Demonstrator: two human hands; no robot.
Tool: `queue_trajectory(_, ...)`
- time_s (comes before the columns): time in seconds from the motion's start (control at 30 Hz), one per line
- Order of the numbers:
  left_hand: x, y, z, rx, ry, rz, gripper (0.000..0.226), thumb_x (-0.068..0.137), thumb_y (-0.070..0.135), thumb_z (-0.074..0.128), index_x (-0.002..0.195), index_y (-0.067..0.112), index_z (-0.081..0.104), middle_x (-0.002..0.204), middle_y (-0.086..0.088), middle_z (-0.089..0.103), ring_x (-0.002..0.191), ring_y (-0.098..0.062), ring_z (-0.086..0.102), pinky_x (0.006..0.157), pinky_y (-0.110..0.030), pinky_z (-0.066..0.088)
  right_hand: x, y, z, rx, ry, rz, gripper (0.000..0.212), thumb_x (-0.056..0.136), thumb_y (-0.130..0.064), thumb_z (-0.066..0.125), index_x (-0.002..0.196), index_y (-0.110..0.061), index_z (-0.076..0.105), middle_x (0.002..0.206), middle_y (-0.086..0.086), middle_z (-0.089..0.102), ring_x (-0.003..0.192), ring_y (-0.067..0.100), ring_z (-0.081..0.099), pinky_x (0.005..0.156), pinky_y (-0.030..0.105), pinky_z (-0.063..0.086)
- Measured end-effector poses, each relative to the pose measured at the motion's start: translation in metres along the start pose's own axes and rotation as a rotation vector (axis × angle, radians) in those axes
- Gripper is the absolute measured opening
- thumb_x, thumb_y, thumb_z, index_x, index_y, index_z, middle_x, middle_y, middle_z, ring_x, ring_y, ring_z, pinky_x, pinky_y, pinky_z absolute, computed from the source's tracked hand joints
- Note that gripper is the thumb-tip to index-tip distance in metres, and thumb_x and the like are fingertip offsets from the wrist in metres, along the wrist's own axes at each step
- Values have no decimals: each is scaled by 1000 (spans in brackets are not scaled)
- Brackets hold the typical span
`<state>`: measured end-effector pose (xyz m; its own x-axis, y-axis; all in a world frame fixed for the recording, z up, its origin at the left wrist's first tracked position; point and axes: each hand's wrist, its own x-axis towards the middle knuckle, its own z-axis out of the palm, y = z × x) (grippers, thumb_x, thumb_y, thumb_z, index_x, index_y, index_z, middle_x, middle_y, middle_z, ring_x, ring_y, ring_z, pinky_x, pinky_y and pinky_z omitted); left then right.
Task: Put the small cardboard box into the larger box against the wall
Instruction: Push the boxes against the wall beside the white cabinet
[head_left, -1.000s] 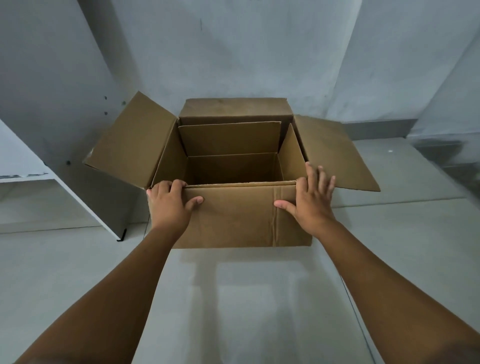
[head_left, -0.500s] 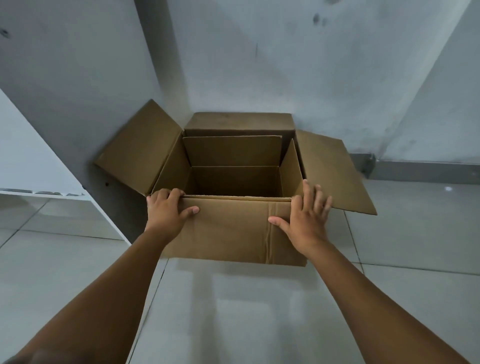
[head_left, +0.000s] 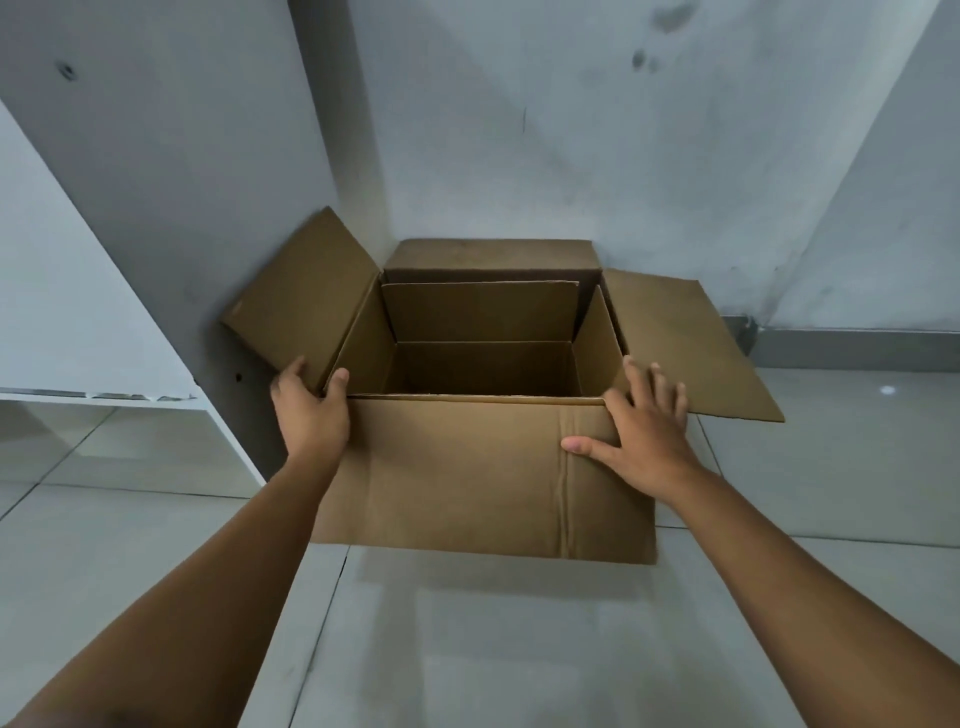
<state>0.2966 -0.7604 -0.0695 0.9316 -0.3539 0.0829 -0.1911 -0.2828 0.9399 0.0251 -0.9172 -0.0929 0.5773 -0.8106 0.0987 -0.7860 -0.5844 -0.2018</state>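
A large open cardboard box stands on the tiled floor in the corner, its back against the wall and all its flaps folded outward. Inside it stand a second back panel and a right panel, set off from the outer walls by a dark gap; this looks like the small box nested within, though its floor is in shadow. My left hand grips the front left corner, thumb inside the rim and fingers under the left flap. My right hand lies flat with fingers spread on the front right corner.
A white board or cabinet side leans out at the left, close to the box's left flap. Grey walls meet behind the box. A grey skirting runs along the right wall. Glossy floor tiles stretch in front.
My left hand slid from the front rim to the left corner and hooked its thumb inside. My right hand shifted outward to the right corner. The view drew closer; the box stayed put.
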Motion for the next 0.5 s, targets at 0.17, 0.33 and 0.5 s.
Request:
queue_trajectory(0.17,3,-4,-14,36,39,54,54,93,27,56,143,11,40,147,-9,40,116,-21,51,100,-29,38,-6,-16,6,39,27,-17,67,73,-72,49,115,-20,51,160,3,0,144,37,-5,117,58,1)
queue_trajectory(0.33,16,-16,-37,141,69,68,62,89,28,62,143,7,38,145,-15,39,130,-30,43,104,-35,37,-3,-49,16,53,32,-74,67,73,-72,47,115,-20,51,160,0,-1,144,38,-6,116,58,0)
queue_trajectory(0.5,12,-28,-37,356,-53,135,82,83,37,68,148,13,23,158,-15,7,147,-33,8,119,-46,19,8,-63,19,13,76,-60,69,73,-73,46,115,-19,50,160,1,4,144,39,0,115,58,2)
